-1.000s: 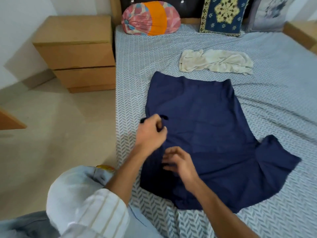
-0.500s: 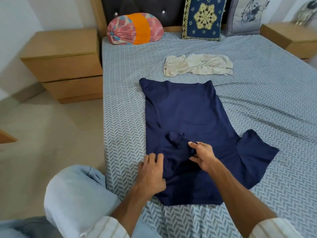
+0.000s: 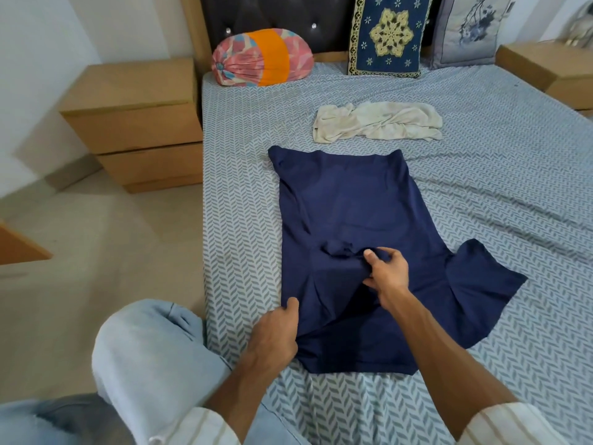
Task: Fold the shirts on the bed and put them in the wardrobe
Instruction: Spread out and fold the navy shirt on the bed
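Note:
A navy blue shirt (image 3: 356, 203) lies flat on the bed (image 3: 481, 175), its left sleeve folded in over the body and its right sleeve (image 3: 481, 284) spread out to the side. My right hand (image 3: 385, 271) pinches a fold of the navy cloth near the folded-in sleeve. At the shirt's near left edge, my left hand (image 3: 272, 332) grips the cloth with curled fingers. Beyond the navy shirt, a crumpled cream shirt (image 3: 375, 122) lies on the bed.
A round pink-and-orange bolster (image 3: 263, 57), a blue patterned cushion (image 3: 388, 33) and a grey cushion (image 3: 471, 27) lean at the headboard. Wooden nightstands stand left (image 3: 134, 123) and right (image 3: 545, 69) of the bed. My knee in light jeans (image 3: 144, 354) is beside the bed's edge.
The left sleeve has been folded over the shirt's body. My left hand came back from the sleeve to the near left edge, and my right hand moved up onto the folded cloth.

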